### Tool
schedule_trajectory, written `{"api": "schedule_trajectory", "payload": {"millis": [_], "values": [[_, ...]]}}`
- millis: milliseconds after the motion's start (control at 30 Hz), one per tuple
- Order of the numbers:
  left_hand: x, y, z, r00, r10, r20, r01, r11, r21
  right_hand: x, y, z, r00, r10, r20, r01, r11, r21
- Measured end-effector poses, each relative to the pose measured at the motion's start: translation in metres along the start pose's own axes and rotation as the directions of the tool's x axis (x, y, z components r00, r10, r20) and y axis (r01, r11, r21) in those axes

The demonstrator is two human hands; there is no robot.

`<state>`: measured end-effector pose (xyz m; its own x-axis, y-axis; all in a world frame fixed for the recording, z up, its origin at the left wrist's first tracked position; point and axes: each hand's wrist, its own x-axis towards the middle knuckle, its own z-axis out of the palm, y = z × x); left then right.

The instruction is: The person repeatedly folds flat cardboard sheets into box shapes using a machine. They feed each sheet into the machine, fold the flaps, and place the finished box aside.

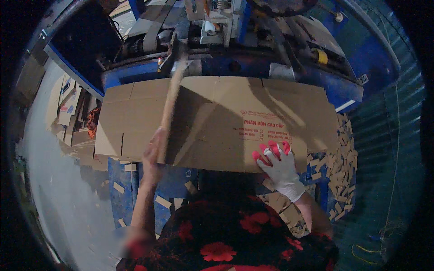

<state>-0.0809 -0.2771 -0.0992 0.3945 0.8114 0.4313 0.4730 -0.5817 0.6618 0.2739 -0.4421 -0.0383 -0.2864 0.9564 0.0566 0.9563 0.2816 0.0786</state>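
A wide, flat sheet of brown cardboard [217, 122] lies crosswise in front of me, creased, slotted and marked with red print on its right half. My bare left hand [153, 151] is closed on the lower end of a long pale-brown strip [171, 99] that slants up across the sheet towards the machine. Whether this strip is a stick or the raised edge of a piece of cardboard, I cannot tell. A white glove with pinkish-red fingertips covers my right hand [280, 167]; its fingers lie spread on the sheet's near edge, below the print.
Beyond the sheet stands a blue machine [221, 67] with rollers and belts. Small cardboard offcuts [341, 171] are heaped at the right, and others lie on the blue surface [120, 176] below the sheet. Cardboard pieces [70, 101] are piled at the left. A green corrugated wall [393, 149] runs along the right.
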Motion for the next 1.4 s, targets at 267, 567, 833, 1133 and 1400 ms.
{"api": "schedule_trajectory", "payload": {"millis": [267, 567, 833, 1133, 1400], "values": [[0.092, 0.001, 0.021, 0.972, 0.211, 0.102, -0.23, 0.94, 0.251, 0.055, 0.071, 0.006, 0.997, -0.035, -0.063, 0.035, 0.999, -0.001], [0.193, -0.053, 0.076, 0.966, 0.229, 0.12, -0.255, 0.921, 0.294, 0.146, 0.171, 0.065, 0.954, -0.107, -0.281, 0.073, 0.989, -0.128], [0.332, -0.078, 0.122, 0.998, 0.052, 0.047, -0.069, 0.852, 0.519, 0.281, 0.243, 0.061, 0.946, 0.114, -0.304, -0.177, 0.967, -0.186], [0.126, -0.109, -0.028, 0.958, -0.123, -0.258, 0.254, 0.778, 0.575, 0.061, 0.206, 0.026, 0.719, 0.626, -0.303, -0.636, 0.768, 0.079], [-0.035, -0.211, -0.164, 0.686, -0.696, -0.211, 0.569, 0.332, 0.752, -0.124, 0.129, 0.056, 0.136, 0.971, -0.195, -0.99, 0.129, -0.048]]}}
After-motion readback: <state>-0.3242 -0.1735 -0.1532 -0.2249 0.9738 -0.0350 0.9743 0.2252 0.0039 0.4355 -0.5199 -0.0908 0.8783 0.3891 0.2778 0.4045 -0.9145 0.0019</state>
